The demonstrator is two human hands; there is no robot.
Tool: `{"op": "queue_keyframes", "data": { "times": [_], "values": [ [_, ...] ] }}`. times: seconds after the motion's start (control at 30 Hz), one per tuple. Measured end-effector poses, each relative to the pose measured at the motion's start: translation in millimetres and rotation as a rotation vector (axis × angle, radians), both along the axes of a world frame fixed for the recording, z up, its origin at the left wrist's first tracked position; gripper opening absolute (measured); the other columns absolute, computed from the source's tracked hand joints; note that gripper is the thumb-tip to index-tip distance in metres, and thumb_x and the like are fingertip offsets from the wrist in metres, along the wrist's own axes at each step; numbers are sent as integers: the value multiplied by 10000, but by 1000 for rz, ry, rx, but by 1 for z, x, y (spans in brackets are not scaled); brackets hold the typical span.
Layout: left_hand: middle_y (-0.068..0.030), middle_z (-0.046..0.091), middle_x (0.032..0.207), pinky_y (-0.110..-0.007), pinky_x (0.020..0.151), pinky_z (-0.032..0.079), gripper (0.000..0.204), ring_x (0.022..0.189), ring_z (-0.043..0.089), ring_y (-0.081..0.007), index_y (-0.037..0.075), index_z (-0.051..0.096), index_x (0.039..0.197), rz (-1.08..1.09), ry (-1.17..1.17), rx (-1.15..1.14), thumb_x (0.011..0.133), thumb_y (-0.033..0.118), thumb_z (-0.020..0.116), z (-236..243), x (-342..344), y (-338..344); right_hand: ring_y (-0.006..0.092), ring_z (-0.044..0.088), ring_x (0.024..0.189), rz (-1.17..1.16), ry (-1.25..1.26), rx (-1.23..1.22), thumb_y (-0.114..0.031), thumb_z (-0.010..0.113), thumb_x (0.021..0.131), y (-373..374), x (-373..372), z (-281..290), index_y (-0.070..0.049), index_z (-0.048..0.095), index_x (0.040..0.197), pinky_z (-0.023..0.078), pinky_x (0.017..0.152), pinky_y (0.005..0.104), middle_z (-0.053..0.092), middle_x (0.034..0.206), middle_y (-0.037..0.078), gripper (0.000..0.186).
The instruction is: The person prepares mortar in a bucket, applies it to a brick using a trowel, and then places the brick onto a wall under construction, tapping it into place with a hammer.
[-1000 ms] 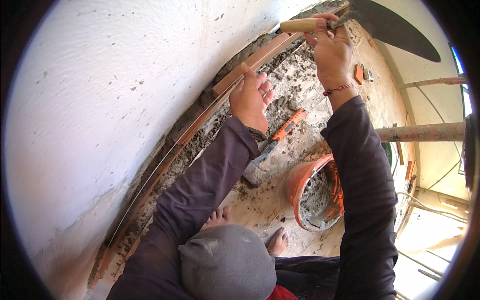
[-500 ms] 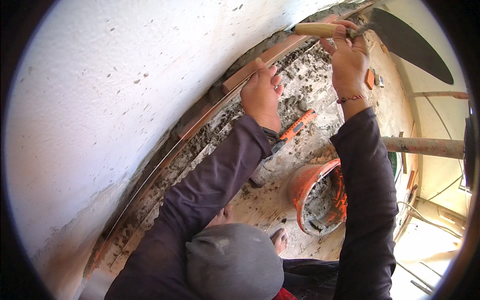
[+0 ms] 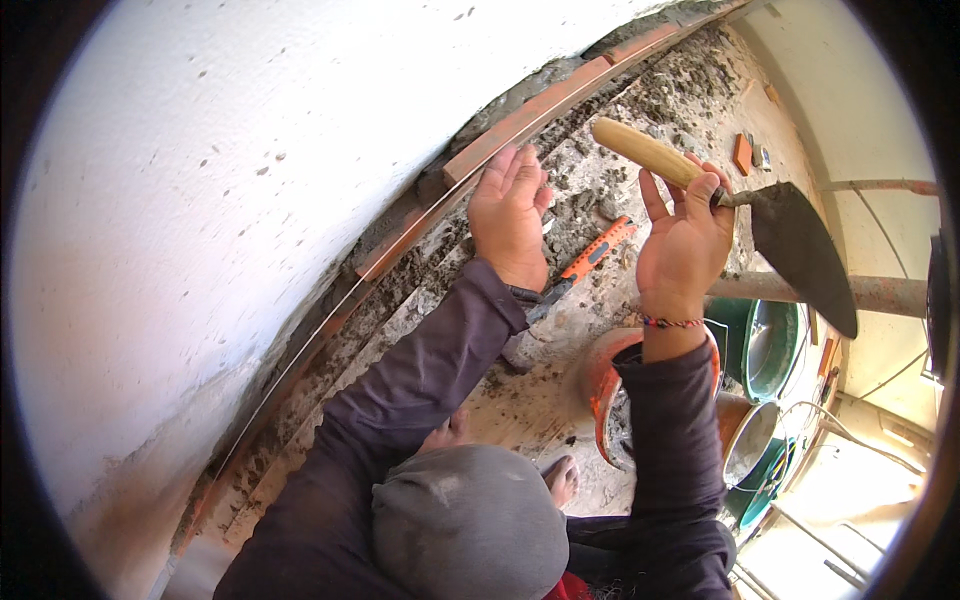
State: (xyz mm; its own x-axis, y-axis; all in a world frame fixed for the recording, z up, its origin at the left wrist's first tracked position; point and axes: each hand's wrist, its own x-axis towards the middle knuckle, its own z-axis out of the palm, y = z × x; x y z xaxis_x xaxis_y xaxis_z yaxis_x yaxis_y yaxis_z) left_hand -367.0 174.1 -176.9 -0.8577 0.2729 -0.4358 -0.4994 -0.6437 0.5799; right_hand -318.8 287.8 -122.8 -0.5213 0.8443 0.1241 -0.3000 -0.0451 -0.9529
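Observation:
My right hand [image 3: 687, 240] grips a trowel by the neck end of its wooden handle [image 3: 650, 152]. The dark trowel blade [image 3: 805, 250] points to the right and down, away from the wall. My left hand [image 3: 510, 222] has its fingers stretched out, with the tips at the outer edge of a red brick [image 3: 530, 122]. That brick lies in a low row along the foot of the white wall [image 3: 250, 180], with grey mortar behind it. A taut string [image 3: 320, 322] runs along the row's edge. Whether my fingertips press the brick or the string is hard to tell.
On the mortar-spattered floor lies an orange-handled tool [image 3: 598, 250]. An orange bucket [image 3: 595, 385] with mortar stands under my right forearm. Farther right are a green bucket [image 3: 737, 340], a brown bucket [image 3: 733, 425] and a horizontal pole [image 3: 885, 294]. A small orange block [image 3: 743, 155] lies beyond.
My right hand has come down and nearer with the trowel, away from the wall, and its blade now tips more downward. My left hand has shifted slightly left and nearer along the brick.

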Motion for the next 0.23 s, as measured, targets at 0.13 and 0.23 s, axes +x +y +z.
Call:
{"op": "queue_keyframes", "data": {
  "times": [0.13, 0.23],
  "values": [
    [-27, 578, 1265, -290, 910, 469, 517, 1017, 545, -121, 34, 453, 1398, -18, 24, -17, 963, 266, 611, -7, -1, -8, 186, 599, 1013, 125, -270, 160, -262, 492, 1028, 19, 37, 44, -95, 565, 1109, 566, 811, 361, 620, 1058, 74, 199],
    [-22, 580, 1265, -291, 913, 470, 521, 1018, 547, -124, 32, 447, 1403, -19, 14, -39, 963, 259, 611, -2, 3, -11, 213, 571, 1088, 429, -317, 188, -299, 464, 1031, 76, 100, 75, -116, 524, 1204, 466, 1007, 421, 591, 1122, 76, 259]
  ]
}}
